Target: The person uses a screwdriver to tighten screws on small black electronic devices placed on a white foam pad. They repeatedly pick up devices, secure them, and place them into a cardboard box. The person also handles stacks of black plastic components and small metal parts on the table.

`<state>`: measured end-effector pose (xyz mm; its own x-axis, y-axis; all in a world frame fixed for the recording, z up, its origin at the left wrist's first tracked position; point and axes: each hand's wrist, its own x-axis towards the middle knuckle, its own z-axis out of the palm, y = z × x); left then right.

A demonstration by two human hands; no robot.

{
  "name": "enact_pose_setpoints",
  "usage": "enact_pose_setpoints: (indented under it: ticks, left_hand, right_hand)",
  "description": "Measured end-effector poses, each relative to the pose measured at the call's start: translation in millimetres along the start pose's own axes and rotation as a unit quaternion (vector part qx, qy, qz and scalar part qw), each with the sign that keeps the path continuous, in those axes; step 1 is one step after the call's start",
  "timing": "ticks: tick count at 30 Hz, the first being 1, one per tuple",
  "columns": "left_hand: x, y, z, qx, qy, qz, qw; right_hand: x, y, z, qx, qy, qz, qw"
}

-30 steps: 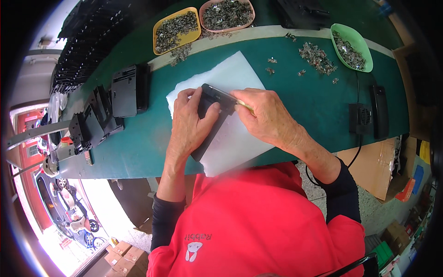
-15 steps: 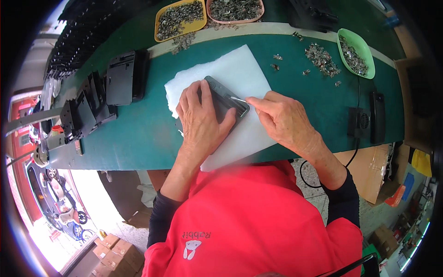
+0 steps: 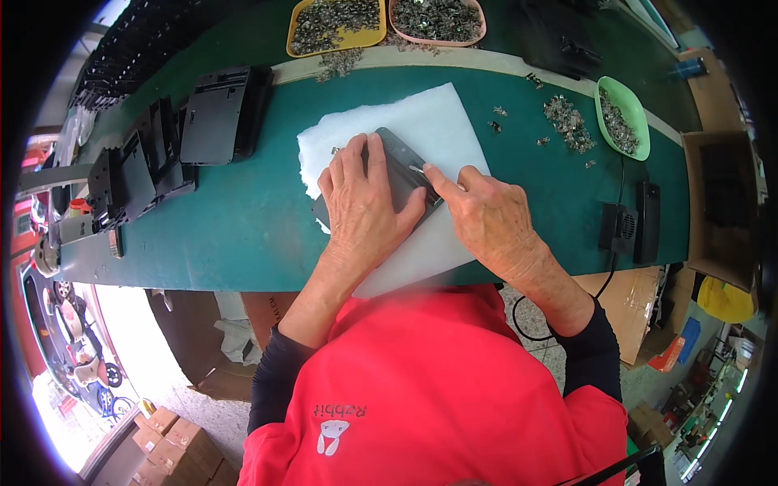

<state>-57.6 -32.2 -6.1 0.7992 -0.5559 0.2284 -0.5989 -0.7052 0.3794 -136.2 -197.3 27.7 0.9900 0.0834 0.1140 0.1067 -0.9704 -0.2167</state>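
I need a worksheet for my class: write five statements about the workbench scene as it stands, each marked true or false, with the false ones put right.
1. The left hand rests on a dark part. True.
2. The dark part lies straight on the bare tabletop. False: a white pad is under it.
3. A slim pale tool tip shows at the right hand. True.
4. The green tray is left of both hands. False: the green tray is to their right.
5. The yellow tray holds many small shiny pieces. True.
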Motion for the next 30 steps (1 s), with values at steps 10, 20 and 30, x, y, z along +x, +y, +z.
enact_pose_setpoints:
  ticks: [10,20,30]
  left_hand:
    - [0,0,-2,-0.022,0.004,0.0,1.0]
    - [1,-1,1,-0.032,0.004,-0.003,0.999]
    - [0,-1,2,-0.035,0.003,0.003,0.999]
  right_hand:
    - [2,-4,-2,-0.003,-0.025,0.01,1.0]
    - [15,-4,-13,0.01,-0.065,0.021,0.998]
    - [17,-5,-16,0.015,-0.081,0.02,0.996]
